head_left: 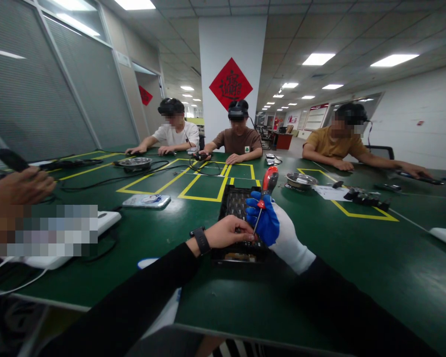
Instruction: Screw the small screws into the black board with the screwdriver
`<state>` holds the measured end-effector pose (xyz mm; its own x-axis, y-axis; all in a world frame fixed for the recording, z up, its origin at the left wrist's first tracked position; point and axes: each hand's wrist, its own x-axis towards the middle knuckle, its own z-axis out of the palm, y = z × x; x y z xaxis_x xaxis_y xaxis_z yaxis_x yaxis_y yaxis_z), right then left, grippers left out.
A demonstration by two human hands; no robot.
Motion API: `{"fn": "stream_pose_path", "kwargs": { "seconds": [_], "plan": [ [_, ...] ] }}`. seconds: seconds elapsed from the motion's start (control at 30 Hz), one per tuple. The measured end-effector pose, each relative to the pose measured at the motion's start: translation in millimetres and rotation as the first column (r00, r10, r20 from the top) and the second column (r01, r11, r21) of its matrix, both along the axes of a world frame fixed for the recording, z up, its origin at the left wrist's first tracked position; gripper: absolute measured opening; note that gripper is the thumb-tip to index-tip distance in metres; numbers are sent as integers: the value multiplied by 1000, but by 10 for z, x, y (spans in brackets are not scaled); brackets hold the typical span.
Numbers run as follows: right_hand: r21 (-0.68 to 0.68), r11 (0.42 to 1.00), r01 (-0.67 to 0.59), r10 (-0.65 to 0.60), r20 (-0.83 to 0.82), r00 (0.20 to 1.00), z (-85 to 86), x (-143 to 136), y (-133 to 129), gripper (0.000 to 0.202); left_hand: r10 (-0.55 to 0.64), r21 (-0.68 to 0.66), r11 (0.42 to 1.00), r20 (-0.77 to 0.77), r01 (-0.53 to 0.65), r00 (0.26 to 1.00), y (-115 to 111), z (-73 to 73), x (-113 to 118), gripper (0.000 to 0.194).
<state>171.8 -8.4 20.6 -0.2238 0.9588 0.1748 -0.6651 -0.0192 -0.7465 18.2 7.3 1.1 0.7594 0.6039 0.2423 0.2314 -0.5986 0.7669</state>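
My right hand (273, 223), in a white glove with a blue coated palm, is closed around a screwdriver (269, 182) with a red and black handle. The shaft slants down and its tip sits by the fingertips of my left hand (226, 232). That hand is bare, with a dark watch (199, 240) on its wrist. Its thumb and fingers pinch together at the tip; whatever they hold is too small to make out. Both hands are over a black open plastic case (226, 204) with a ridged inside, which lies on the green table (193, 223).
To the left lie a phone (146, 201) and a white power strip (107, 220), with another person's hand (20, 191) beyond. Metal bowls (134, 162) and dark parts (367, 199) stand farther off. Three people wearing headsets sit across the table. Cables run over the tabletop.
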Motion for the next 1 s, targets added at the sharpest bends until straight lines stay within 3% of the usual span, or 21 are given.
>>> {"fn": "stream_pose_path", "kwargs": {
  "seconds": [0.2,0.4,0.47,0.63,0.7,0.73,0.77,0.8,0.87,0.93,0.97,1.0],
  "plan": [
    [55,982,182,-182,7,983,-21,-34,-32,26,2,0,1000,17,-2,1000,-8,5,7,31],
    [31,999,-34,36,-72,997,-19,-17,-3,24,-1,-9,1000,19,1,1000,-6,0,1,30],
    [27,999,-37,38,-43,998,-15,4,41,27,7,-15,1000,20,-7,1000,-8,4,-1,30],
    [92,982,162,-167,52,984,57,316,221,36,137,-62,989,102,-131,985,-8,8,9,35],
    [117,966,230,-249,188,950,37,533,332,40,191,-54,981,142,-185,971,-7,11,14,35],
    [131,944,301,-328,316,890,5,638,390,40,216,-43,976,155,-212,964,-7,14,14,35],
    [154,908,391,-414,483,771,-40,732,444,41,243,-30,970,167,-241,956,-6,17,13,35],
    [219,869,444,-467,658,591,-94,809,490,41,269,-19,963,178,-270,947,-5,20,11,35],
    [333,869,365,-406,903,141,-203,905,553,44,322,1,945,195,-328,927,3,25,1,36],
    [329,914,240,-279,935,-219,-286,931,577,48,365,23,926,200,-377,909,17,24,-15,38],
    [307,931,195,-235,918,-319,-311,926,578,50,379,34,919,198,-393,904,26,21,-23,39],
    [291,942,169,-214,905,-368,-324,915,576,51,386,43,915,194,-401,902,34,16,-31,39]
  ]
}}
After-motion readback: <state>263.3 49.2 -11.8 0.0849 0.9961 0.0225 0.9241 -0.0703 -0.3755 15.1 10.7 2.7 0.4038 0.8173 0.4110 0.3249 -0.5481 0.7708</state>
